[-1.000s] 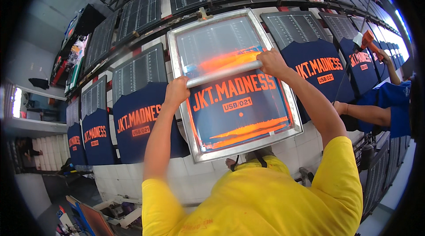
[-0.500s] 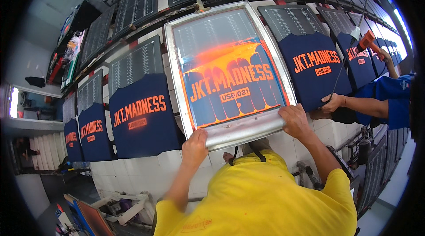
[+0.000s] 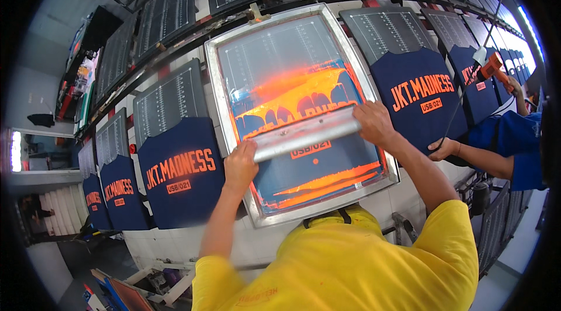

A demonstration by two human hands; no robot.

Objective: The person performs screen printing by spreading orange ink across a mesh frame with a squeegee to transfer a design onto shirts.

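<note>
Squeegee (image 3: 305, 135), one silver bar, lies slanted across the middle of the single screen frame (image 3: 327, 199), held at both ends. From the left, three navy shirts (image 3: 181, 203) lie on dark boards (image 3: 170, 94) marked with pale dotted lines; each carries orange block lettering above a small boxed line. Next, the left hand (image 3: 241, 165) is closed around the squeegee's left end. Inside the metal-rimmed frame, bright orange ink (image 3: 292, 89) is pooled beyond the bar, and two orange streaks (image 3: 327, 185) run along the near side. The bar hides part of the orange lettering within the frame; the boxed line below it shows partly. The right hand (image 3: 375, 126) grips the squeegee's right end. Farther right, two nearer shirts (image 3: 429, 127) bear the same design; those beyond are too small to count. At far right, a co-worker in blue holds one orange heat gun (image 3: 492, 65).
</note>
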